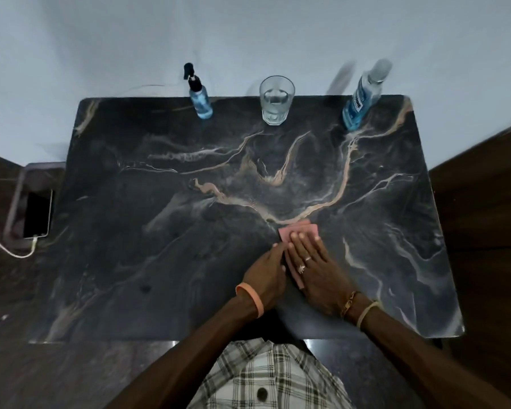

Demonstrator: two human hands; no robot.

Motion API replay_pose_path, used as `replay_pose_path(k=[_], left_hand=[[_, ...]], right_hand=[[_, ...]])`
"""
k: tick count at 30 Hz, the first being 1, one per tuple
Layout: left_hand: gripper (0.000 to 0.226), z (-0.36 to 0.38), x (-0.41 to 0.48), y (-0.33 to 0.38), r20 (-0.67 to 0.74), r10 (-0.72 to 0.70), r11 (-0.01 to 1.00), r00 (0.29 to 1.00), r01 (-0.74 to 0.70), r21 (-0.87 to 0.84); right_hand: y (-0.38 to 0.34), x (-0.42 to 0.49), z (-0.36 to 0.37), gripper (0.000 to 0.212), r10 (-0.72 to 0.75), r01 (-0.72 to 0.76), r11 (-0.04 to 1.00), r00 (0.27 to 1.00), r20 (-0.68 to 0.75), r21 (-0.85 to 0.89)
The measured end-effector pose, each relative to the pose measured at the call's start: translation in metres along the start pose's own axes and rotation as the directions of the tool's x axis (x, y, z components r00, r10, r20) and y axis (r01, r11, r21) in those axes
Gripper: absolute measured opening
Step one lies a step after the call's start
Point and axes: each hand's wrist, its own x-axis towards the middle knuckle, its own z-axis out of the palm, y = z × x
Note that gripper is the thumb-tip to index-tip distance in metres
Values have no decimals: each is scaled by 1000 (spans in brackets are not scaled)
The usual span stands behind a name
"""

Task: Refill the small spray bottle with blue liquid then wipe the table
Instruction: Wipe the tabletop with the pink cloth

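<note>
hands [292, 267] flat on pink cloth [303, 230], label unreadable

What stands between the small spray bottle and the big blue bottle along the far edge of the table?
In the head view, a clear glass with some water stands between the spray bottle and the big blue bottle, apart from both. Nothing else is there.

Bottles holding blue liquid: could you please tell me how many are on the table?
2: a small clear spray bottle with a black pump at the far-left edge, and a larger clear bottle with a blue label at the far-right corner. None seem hidden.
</note>
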Motion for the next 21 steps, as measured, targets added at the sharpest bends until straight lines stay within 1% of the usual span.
replay_pose_path(k=[1, 2, 3, 4, 5, 6, 7, 8, 9, 10, 12, 14, 16, 17, 18, 19, 20, 21], left_hand=[[59, -1, -1, -2, -22, -9, 1000, 1000, 8, -13], [60, -1, -1, -5, -19, -1, 1000, 1000, 1, 7], [61, 1, -2, -8, -2, 25, 999, 1000, -25, 40], [61, 2, -2, -11, 16, 56, 996, 998, -58, 74], [61, 3, -1, -13, 34, 79, 992, 996, -82, 100], [60, 4, 0, -14, 47, 90, 989, 995, -95, 112], [59, 3, 1, -14, 53, 88, 988, 995, -94, 118], [59, 1, 3, -14, 57, 84, 989, 995, -90, 116], [58, 0, 4, -14, 58, 79, 991, 995, -84, 106], [57, -2, 5, -14, 55, 75, 993, 996, -80, 92], [55, -3, 7, -14, 51, 68, 995, 996, -71, 73], [55, -2, 9, -13, 42, 55, 996, 998, -58, 74], [56, -2, 8, -12, 47, 52, 995, 998, -56, 88], [56, -2, 8, -11, 51, 54, 994, 997, -59, 92], [55, -2, 8, -11, 58, 59, 993, 997, -64, 96], [55, -2, 8, -11, 67, 60, 993, 996, -67, 102], [55, -4, 8, -11, 77, 57, 992, 995, -65, 106], [56, -5, 8, -11, 87, 51, 992, 995, -60, 106]], right_hand=[[12, 8, -6, 66, -26, 26, 999, 1000, 6, -20], [26, 20, -15, 61, -13, 12, 1000, 1000, -22, -26], [40, 30, -25, 56, 63, -64, 998, 997, -45, -5], [56, 36, -33, 54, 178, -177, 984, 982, -68, 19], [68, 39, -38, 55, 311, -310, 950, 949, -51, 36], [74, 36, -40, 57, 447, -447, 893, 894, -4, 50], [74, 30, -41, 59, 551, -552, 831, 834, 38, 73], [69, 21, -39, 61, 616, -619, 779, 785, 62, 99], [58, 8, -35, 61, 632, -636, 763, 771, 76, 118], [42, -6, -28, 61, 596, -600, 791, 800, 70, 121], [-3, -35, -10, 58, 428, -432, 894, 902, 63, 120], [-32, -55, 1, 53, 220, -226, 963, 974, 59, 148], [-13, -53, -1, 51, 40, -49, 992, 997, 72, 117], [10, -48, -5, 51, 17, -21, 998, 998, 60, 58], [37, -42, -8, 51, 62, -62, 998, 998, 32, -11], [68, -39, -13, 52, 180, -180, 983, 984, 14, -27], [97, -42, -17, 54, 323, -323, 946, 946, -19, -13], [121, -49, -20, 58, 457, -457, 889, 889, -7, 23]])
